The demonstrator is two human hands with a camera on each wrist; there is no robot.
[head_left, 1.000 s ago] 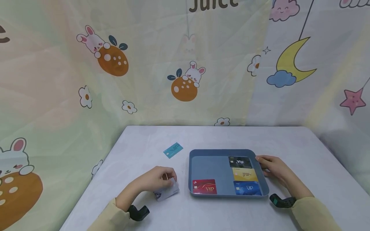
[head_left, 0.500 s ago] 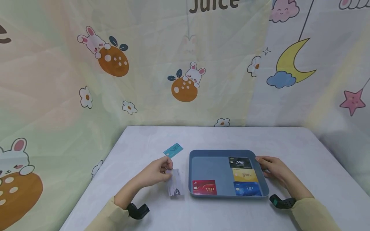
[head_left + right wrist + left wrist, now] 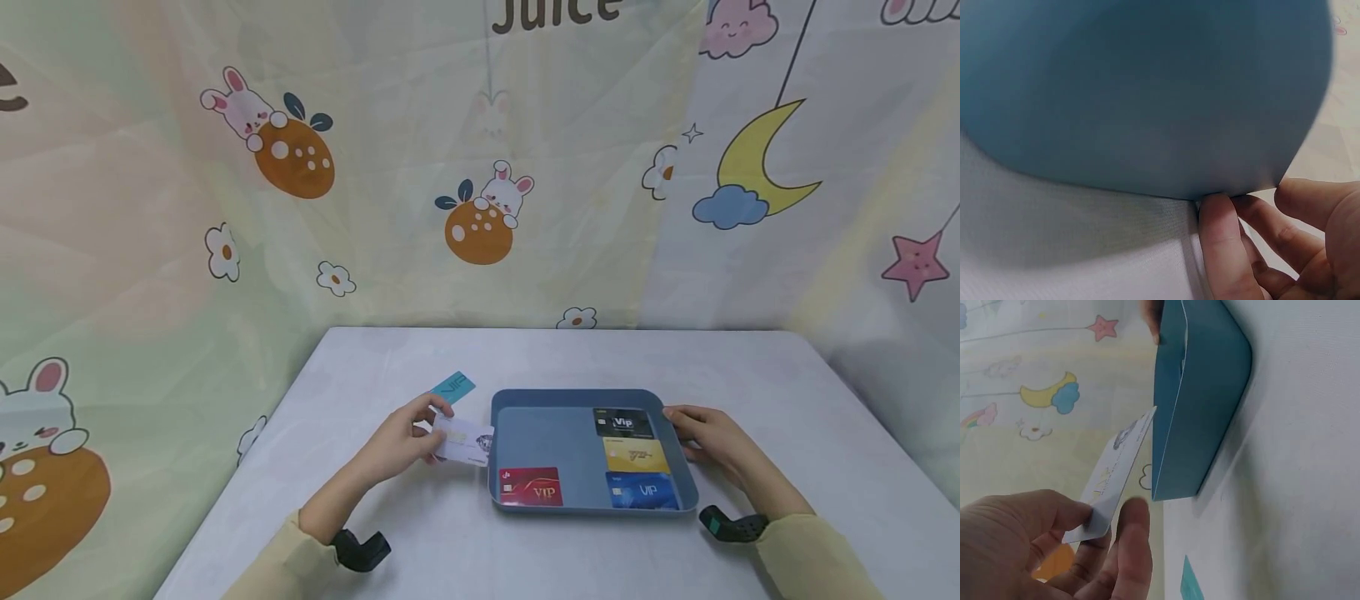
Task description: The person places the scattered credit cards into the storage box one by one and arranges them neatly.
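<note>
My left hand (image 3: pixel 405 435) pinches a pale lilac-white card (image 3: pixel 465 440) between thumb and fingers. The card's far end overlaps the left rim of the blue tray (image 3: pixel 551 397) in the head view; in the left wrist view its tip (image 3: pixel 1147 414) is right at the rim. Inside the tray a red VIP card (image 3: pixel 530 486) lies at the front left. Black (image 3: pixel 623 422), yellow (image 3: pixel 635 454) and blue (image 3: pixel 642 490) cards form a column on the right. My right hand (image 3: pixel 708 433) grips the tray's right side, thumb and fingertips at its edge (image 3: pixel 1210 199).
A teal VIP card (image 3: pixel 456 386) lies on the white tabletop (image 3: pixel 390 358) behind my left hand, partly covered by its fingers. The table's back edge meets a printed cloth backdrop (image 3: pixel 390 167). Black wrist devices (image 3: pixel 362 552) sit on both wrists.
My left hand has lifted the pale card off the table area at the left, turned it sideways and brought it to the tray's left rim. The right hand and tray have stayed put.
</note>
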